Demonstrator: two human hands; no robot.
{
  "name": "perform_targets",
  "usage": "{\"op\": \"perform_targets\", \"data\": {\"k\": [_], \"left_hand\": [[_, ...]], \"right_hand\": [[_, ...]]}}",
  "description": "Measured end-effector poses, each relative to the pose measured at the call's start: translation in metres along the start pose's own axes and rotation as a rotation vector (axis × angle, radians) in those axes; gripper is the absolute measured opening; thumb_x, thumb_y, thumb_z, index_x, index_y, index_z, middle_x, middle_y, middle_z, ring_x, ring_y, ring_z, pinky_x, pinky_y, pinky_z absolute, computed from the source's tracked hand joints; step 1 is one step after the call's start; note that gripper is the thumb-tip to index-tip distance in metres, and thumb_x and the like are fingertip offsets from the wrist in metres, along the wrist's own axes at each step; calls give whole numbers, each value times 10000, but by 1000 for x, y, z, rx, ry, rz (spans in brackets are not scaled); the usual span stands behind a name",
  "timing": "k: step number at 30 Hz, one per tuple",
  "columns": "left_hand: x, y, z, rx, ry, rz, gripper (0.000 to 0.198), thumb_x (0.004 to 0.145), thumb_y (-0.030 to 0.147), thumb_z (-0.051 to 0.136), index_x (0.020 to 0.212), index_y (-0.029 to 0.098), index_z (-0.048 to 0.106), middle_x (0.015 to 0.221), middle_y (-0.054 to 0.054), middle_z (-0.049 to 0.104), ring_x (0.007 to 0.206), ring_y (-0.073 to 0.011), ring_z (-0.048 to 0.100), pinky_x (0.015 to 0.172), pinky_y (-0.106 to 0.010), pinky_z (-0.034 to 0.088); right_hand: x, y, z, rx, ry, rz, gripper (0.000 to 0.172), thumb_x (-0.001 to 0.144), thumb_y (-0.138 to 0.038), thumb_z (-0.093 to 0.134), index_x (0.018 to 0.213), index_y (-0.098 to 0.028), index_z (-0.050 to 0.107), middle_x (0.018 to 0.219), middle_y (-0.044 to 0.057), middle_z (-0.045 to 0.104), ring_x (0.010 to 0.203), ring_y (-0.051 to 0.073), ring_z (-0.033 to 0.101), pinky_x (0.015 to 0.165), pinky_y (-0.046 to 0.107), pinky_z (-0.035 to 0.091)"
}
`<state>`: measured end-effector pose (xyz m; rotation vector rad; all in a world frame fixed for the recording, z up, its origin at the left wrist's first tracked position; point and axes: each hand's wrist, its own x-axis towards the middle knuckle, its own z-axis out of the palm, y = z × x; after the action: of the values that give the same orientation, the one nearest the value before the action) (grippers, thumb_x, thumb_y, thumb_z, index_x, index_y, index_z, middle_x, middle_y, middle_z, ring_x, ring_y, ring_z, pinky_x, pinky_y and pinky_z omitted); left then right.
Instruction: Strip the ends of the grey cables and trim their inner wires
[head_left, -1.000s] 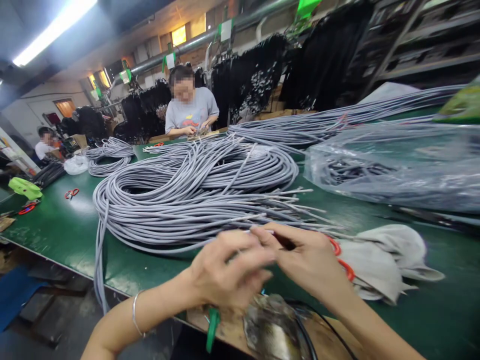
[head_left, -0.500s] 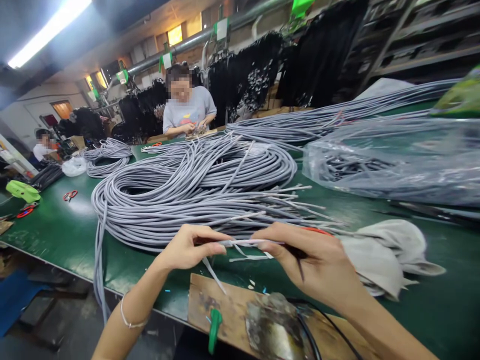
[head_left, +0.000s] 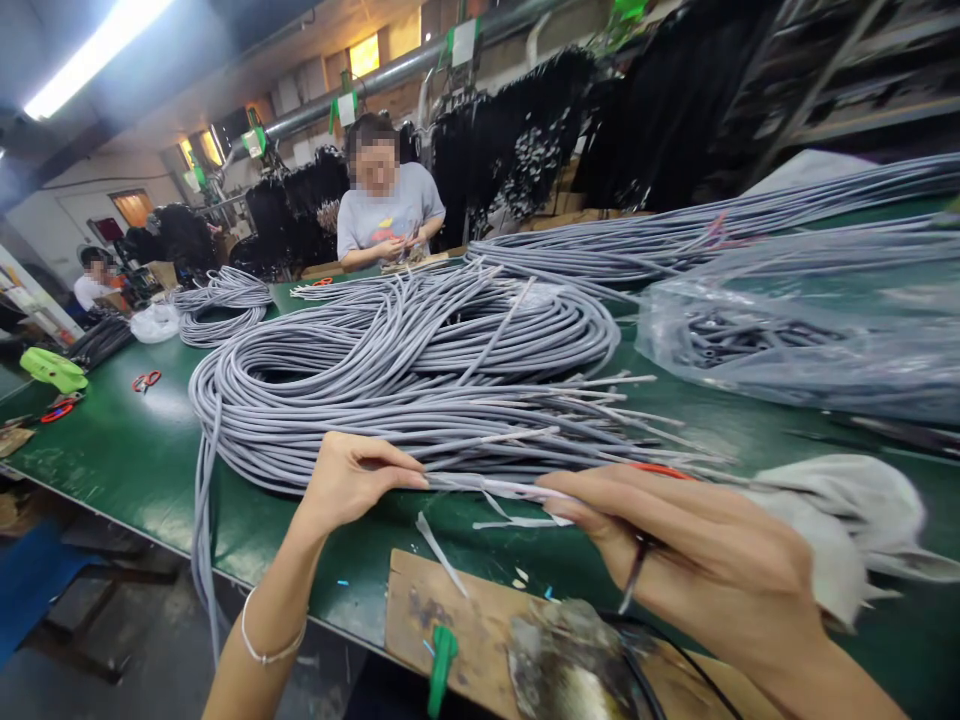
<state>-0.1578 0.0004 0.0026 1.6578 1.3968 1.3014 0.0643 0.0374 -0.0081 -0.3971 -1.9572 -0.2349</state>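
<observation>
My left hand (head_left: 356,478) is closed, thumb and fingertips pinching a grey cable near its end. Between my hands the cable's pale inner part (head_left: 517,490) is exposed, with loose white strips (head_left: 510,522) hanging from it. My right hand (head_left: 675,540) pinches the other end of this pale part. A thin metal tip (head_left: 634,575) juts below the right fingers and a red handle (head_left: 664,470) shows above them, probably scissors tucked in the palm; the rest is hidden. Just behind my hands lies a big coiled bundle of grey cables (head_left: 337,420).
In front sits a wooden board (head_left: 416,600) with a green lever (head_left: 442,665) and a worn metal block (head_left: 559,650). A pale cloth (head_left: 847,520) and a clear plastic bag (head_left: 810,360) lie right. Red-handled scissors (head_left: 146,381) are at left. A co-worker (head_left: 390,215) sits opposite.
My hands have moved apart, the right one shifting right and the left slightly left. More of the pale inner part and loose strips shows between them. The camera view has shifted slightly.
</observation>
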Motion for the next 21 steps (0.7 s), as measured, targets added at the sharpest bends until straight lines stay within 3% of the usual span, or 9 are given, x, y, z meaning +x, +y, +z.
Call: {"op": "perform_targets", "data": {"k": [4,7,9,10,12,13,15,17,21], "left_hand": [[2,-4,-13,183,81,61,48,672,155,712,626,160,722,625,-22,716,591,-151,657,581,-210,516],[2,-3,-19,284,325,144,76,734,177,657,673,158,697,664,-24,710,625,-150,656,612,-225,526],[1,4,-12,297,442,306,103,787,185,609,727,157,688,706,-34,709,675,-147,657,653,-234,528],[1,9,-4,290,404,413,104,802,183,597,758,157,687,733,-41,710,712,-148,657,686,-240,528],[0,19,16,270,170,591,99,803,182,608,847,155,693,813,-61,717,778,-155,659,757,-255,525],[1,23,26,269,58,604,143,803,195,615,913,146,691,885,-86,715,836,-169,658,789,-266,522],[5,26,41,264,-116,527,253,811,238,611,1037,141,669,996,-112,701,885,-190,652,793,-284,525],[9,21,46,201,-246,360,303,819,290,599,1064,128,670,910,-104,715,744,-174,652,666,-257,528],[10,6,38,9,-238,146,417,790,483,596,862,100,747,631,-78,665,503,-114,517,453,-207,390]], "right_hand": [[2,-1,3,39,-7,73,101,884,-184,530,791,-203,563,573,0,647,458,76,585,475,168,437],[4,-2,4,75,14,179,152,874,-212,545,728,-195,581,565,-1,645,443,82,578,456,173,437],[5,-3,6,102,11,239,200,874,-236,542,683,-195,588,550,-4,641,431,89,572,441,181,433],[5,-3,8,119,-2,266,227,876,-256,536,664,-196,588,542,-6,638,423,91,566,434,185,429],[4,-4,10,165,-43,333,287,888,-314,506,639,-198,587,517,-12,621,395,91,537,408,192,410],[4,-4,11,192,-66,376,323,896,-352,484,628,-198,582,499,-16,604,379,88,516,389,193,395],[4,-3,12,265,-122,464,408,907,-420,435,584,-198,550,455,-25,553,362,85,477,364,191,373],[6,-3,10,360,-191,528,477,913,-467,391,540,-196,515,442,-23,520,377,87,472,369,187,376],[10,-4,5,581,-292,573,512,917,-508,351,605,-185,597,524,9,597,478,115,563,465,205,459]]}}
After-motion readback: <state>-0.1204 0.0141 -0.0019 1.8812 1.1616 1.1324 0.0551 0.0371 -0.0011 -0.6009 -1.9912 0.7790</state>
